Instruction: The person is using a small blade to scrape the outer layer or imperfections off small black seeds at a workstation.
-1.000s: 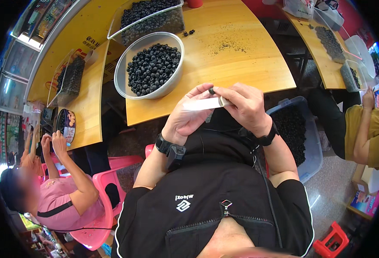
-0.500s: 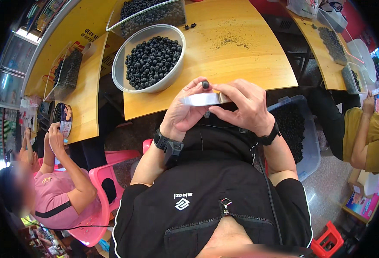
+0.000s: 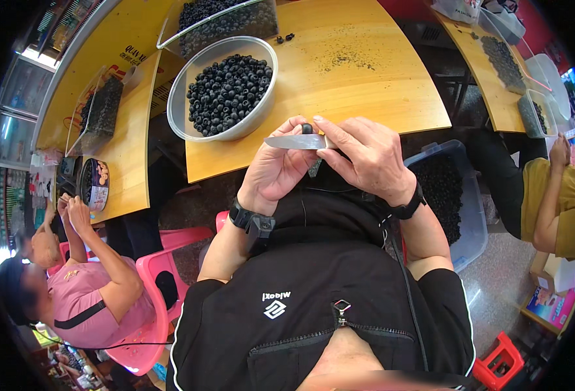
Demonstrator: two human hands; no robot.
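Observation:
My left hand [image 3: 275, 171] pinches a small dark round ball [image 3: 307, 128] in its fingertips, above the near edge of the table [image 3: 339, 91]. Closed around the knife [image 3: 294, 141], my right hand [image 3: 373, 156] hides most of its handle. The blade points left across my left fingers, just below the ball. Whether its edge touches the ball I cannot tell. A translucent round bowl [image 3: 269, 98] full of similar dark balls stands on the table, left of my hands. Behind it is a clear rectangular bin [image 3: 225, 21] heaped with more of them.
Dark crumbs [image 3: 347, 57] and a few loose balls [image 3: 285, 38] lie on the table. A plastic tub [image 3: 475, 215] of dark pieces stands on the floor at right. People work at side tables: one in a pink shirt [image 3: 98, 300], another in yellow [image 3: 551, 208]. A red stool [image 3: 499, 362] stands lower right.
The knife has turned a little, so its blade now shows its flat side and points left. My right index finger has lifted nearer the ball. The bowl sits slightly further left in view.

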